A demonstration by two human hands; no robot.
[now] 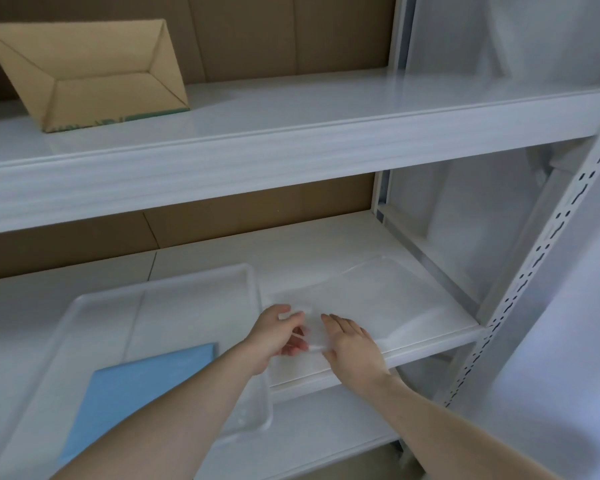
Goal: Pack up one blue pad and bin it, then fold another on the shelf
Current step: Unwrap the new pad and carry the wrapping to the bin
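Soft even daylight, mild motion blur, wide-angle bending at edges

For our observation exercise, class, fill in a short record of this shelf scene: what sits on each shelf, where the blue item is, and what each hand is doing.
upper shelf: open brown cardboard box, on the left
lower shelf: clear plastic tray on the left, clear plastic bags on the right
blue item: flat blue pad lying in the tray
left hand: fingers curled, pinching a bag's near edge
right hand: fingers straight, resting on the bags
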